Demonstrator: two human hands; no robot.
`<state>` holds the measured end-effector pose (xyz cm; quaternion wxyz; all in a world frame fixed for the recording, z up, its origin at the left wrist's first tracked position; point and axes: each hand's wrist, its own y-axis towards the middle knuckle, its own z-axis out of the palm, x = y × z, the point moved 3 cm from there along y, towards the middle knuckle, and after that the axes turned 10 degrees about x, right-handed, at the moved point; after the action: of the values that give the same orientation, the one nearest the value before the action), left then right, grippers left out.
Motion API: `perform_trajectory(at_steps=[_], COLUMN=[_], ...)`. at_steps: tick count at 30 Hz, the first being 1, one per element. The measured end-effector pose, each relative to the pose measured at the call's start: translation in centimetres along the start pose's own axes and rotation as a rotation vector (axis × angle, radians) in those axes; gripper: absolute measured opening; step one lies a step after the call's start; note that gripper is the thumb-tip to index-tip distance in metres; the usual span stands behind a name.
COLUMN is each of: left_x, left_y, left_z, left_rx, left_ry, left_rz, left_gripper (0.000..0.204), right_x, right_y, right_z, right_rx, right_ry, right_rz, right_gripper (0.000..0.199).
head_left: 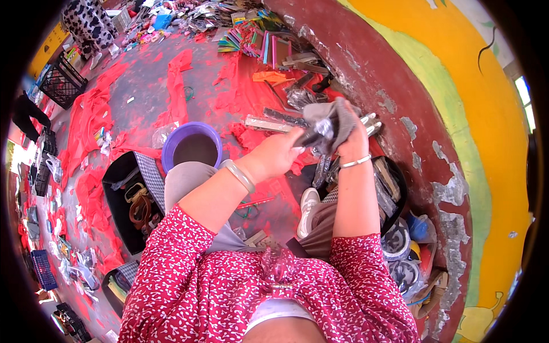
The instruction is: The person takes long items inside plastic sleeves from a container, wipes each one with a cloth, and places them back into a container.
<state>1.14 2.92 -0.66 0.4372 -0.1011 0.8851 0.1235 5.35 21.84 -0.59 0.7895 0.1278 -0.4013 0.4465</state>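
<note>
My right hand (351,140) is clenched round a grey cloth (337,117) that drapes over my fingers, and inside it I grip a bundle of shiny clear-wrapped packets (323,130). My left hand (280,153) is closed on the near end of the same bundle, thumb on top, so both hands meet in front of me, raised above my knees. A silver bangle (240,176) sits on my left wrist, a thin bracelet (355,162) on my right, and both forearms come up bare from my red patterned sleeves (171,268).

Just under my hands more silvery packets (323,168) hang down toward a dark basket (394,183) at my right knee, which holds flat strips. My white shoe (307,206) rests on the floor beside it. Left of my knee stands a purple bucket (191,143), and nearer to me an open black bag (128,200) with brown straps inside.

Beyond my hands long flat silver packets (269,123) lie on red cloth (177,86) spread across the grey floor (146,74). Further off, stacks of bright coloured flat packs (243,37) lie against the dark red curved wall base (366,63), with a yellow painted wall (457,86) above it. A black crate (60,83) stands far left, near a person in black-and-white spotted clothes (88,23)
</note>
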Motion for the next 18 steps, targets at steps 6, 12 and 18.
perform_trajectory(at_steps=[6,12,18], left_x=[0.7,-0.6,-0.7], left_y=[0.3,0.1,-0.2], left_z=[-1.8,-1.9,-1.1], left_rx=[0.049,0.114,0.230], left_ry=[-0.998,-1.023,-0.995], left_rz=[-0.134,-0.120,-0.086], left_gripper=[0.028,0.028,0.034], right_x=[2.9,-0.4,-0.7], right_y=[-3.4,-5.1,-3.8], right_z=[2.7,6.2,4.7], right_rx=[0.516,0.611,0.242], right_ry=[0.129,-1.419,-1.127], right_rz=[-0.140,-0.593,-0.513], right_gripper=[0.041,0.049,0.031])
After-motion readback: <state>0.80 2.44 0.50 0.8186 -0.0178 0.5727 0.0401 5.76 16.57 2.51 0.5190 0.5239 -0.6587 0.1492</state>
